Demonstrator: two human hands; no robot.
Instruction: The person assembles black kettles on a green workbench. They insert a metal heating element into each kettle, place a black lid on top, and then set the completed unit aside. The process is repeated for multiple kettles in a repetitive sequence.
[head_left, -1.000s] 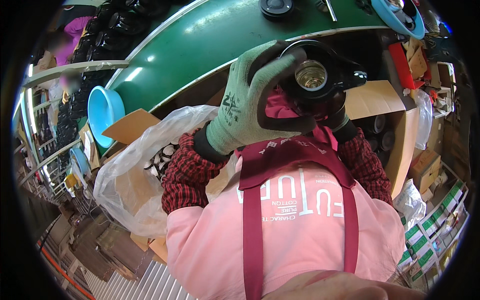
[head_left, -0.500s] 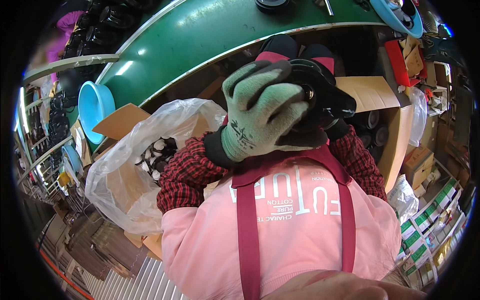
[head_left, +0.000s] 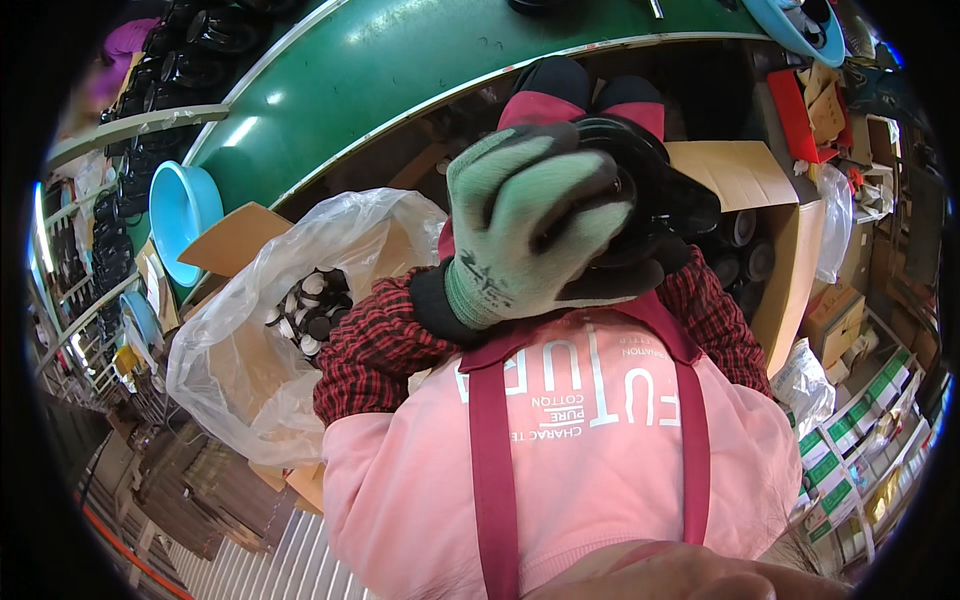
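Over my lap is a black glossy part (head_left: 685, 208), rounded at the far end and with a blunt snout to the right; I cannot make out its exact kind. My left hand (head_left: 530, 225), in a grey-green work glove with dark fingertips, lies against its near left side. The fingers of that hand are curled onto the part, and its thumb reaches along the near edge. Beneath the part's right side, only the dark cuff of my right hand (head_left: 676, 257) shows; its fingers are hidden.
Left of me, a box lined with a clear plastic bag (head_left: 225, 375) holds several small black and white caps. Right, an open cardboard box (head_left: 790, 290) contains round black parts. Ahead runs a green work surface (head_left: 400, 70); blue basins (head_left: 187, 225) stand at its ends.
My left hand has turned slightly, its curled fingers shifting a little to the right over the black part. The part has moved slightly to the right too.
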